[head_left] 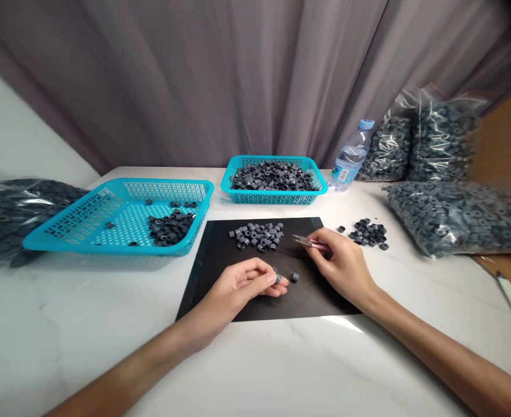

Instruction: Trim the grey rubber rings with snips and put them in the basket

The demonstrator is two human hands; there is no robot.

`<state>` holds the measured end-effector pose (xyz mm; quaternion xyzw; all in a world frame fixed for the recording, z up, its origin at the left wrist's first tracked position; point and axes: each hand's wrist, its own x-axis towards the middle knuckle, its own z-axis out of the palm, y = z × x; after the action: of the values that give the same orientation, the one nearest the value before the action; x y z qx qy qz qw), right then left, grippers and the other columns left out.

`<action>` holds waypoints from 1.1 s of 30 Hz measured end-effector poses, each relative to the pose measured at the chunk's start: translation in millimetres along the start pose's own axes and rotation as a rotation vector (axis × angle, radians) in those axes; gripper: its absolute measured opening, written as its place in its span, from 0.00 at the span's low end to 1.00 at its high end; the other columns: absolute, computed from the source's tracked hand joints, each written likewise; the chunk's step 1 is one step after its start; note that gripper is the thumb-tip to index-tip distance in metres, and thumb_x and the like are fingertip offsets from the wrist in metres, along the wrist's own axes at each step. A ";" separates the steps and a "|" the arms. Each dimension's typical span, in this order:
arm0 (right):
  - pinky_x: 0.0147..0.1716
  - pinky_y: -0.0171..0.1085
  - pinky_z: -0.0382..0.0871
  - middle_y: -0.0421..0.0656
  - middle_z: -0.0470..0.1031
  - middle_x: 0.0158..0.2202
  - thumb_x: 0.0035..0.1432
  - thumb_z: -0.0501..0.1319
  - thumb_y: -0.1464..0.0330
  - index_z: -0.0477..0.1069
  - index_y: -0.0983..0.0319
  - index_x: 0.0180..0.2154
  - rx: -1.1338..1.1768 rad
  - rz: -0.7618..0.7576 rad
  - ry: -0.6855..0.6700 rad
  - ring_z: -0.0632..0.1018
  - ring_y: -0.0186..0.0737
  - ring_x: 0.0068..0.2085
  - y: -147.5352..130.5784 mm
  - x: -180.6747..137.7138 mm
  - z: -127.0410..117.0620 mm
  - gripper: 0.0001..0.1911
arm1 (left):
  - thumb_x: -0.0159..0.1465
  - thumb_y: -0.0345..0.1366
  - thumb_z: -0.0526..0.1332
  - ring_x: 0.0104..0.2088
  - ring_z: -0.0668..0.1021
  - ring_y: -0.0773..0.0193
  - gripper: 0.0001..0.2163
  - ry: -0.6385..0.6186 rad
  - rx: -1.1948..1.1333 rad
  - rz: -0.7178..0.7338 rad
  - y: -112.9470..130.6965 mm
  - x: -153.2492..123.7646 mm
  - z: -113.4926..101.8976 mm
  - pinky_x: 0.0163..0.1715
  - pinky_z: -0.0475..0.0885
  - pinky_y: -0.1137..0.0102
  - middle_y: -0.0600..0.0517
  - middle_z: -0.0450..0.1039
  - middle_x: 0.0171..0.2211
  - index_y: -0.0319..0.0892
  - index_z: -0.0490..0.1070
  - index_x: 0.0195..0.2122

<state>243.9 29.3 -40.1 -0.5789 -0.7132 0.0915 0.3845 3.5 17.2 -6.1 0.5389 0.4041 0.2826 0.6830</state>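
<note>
Snips (311, 242) in the right hand (343, 263) point left, long axis nearly crosswise.

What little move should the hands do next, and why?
Perhaps bring the slim pink-handled metal tool to the small grey cylindrical piece, because the left hand pinches that piece while the right hand holds the tool nearby, not yet touching it.

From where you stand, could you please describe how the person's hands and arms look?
The left hand and right hand are ungloved, with no rings visible. The left forearm and right forearm are bare, with no sleeve, watch or bracelet in view.
</note>
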 end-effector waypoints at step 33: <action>0.26 0.33 0.58 0.37 0.65 0.28 0.64 0.66 0.65 0.75 0.60 0.32 0.625 0.046 -0.289 0.66 0.32 0.28 -43.5 -20.9 -6.5 0.08 | 0.68 0.34 0.67 0.38 0.81 0.65 0.05 -0.090 -0.316 -0.097 12.3 -5.3 6.1 0.46 0.73 0.72 0.50 0.80 0.34 0.39 0.74 0.38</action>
<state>216.0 -5.1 -19.8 -0.4303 -0.6845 0.3952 0.4360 6.6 13.0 7.6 0.4165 0.3492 0.2848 0.7896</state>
